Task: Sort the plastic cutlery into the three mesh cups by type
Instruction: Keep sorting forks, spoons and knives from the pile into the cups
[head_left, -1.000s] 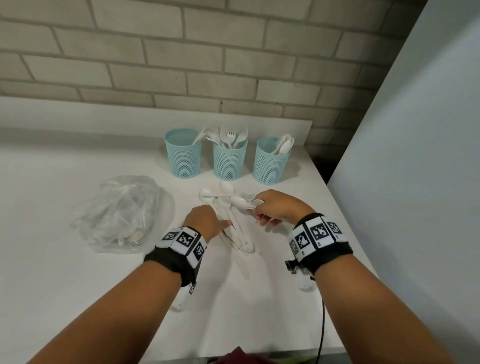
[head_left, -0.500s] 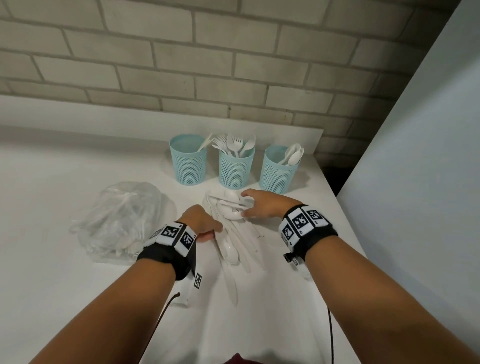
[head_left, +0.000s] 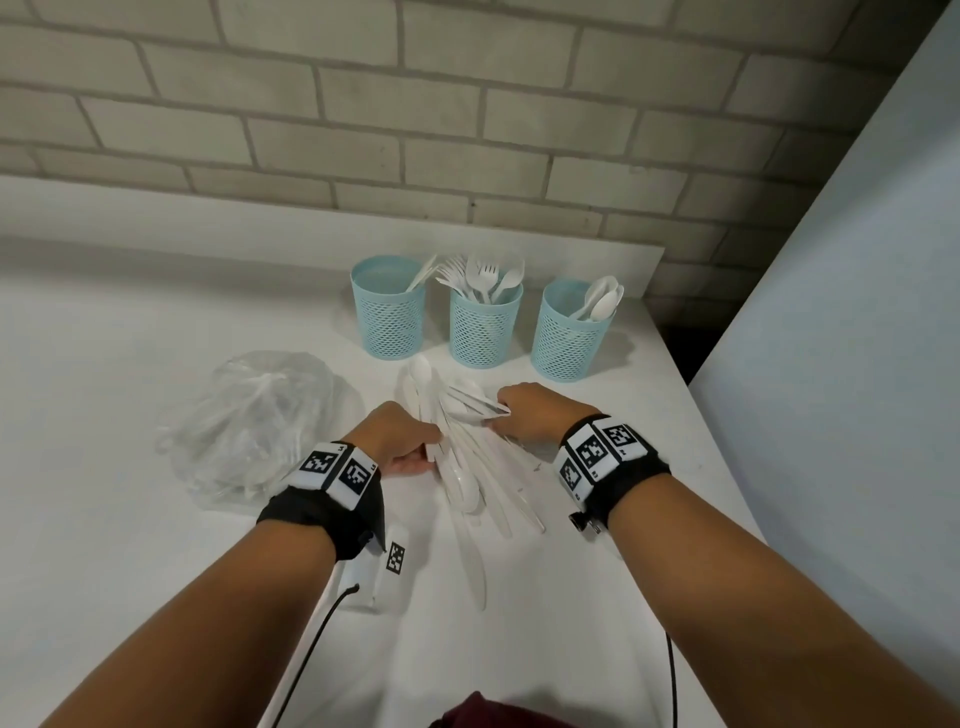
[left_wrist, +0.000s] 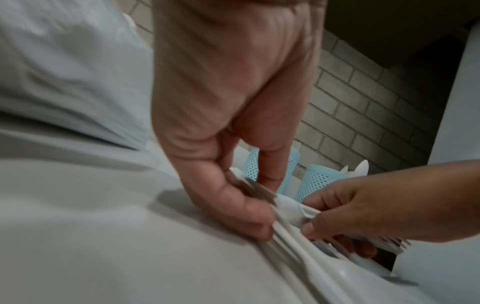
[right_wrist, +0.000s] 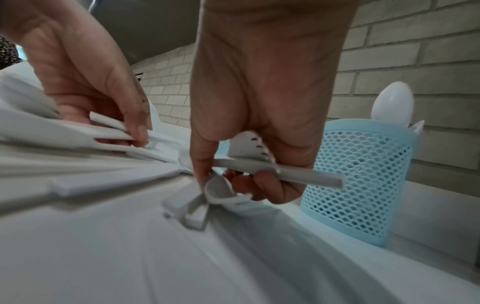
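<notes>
Loose white cutlery pile (head_left: 467, 467) lies mid-counter, near side of three mesh cups (head_left: 480, 327); left hand (head_left: 397, 441) pinches several handles, right hand (head_left: 530, 415) curls round a few pieces, knife included. Pieces look light, stiff, slick and tangled, so best gripped at the handles. Open counter (head_left: 104, 519) nearer the person; counter edge and wall panel (head_left: 857, 364) close on the right, plastic bag (head_left: 249, 421) left.

The scene is lit softly and evenly from above, and the white counter (head_left: 130, 364) is rendered bright. Soft shadows are cast beneath both forearms. The corners of the head view are darkened and its brick lines bowed. Both wrist views are smeared by motion blur, and near surfaces are left unfocused.
</notes>
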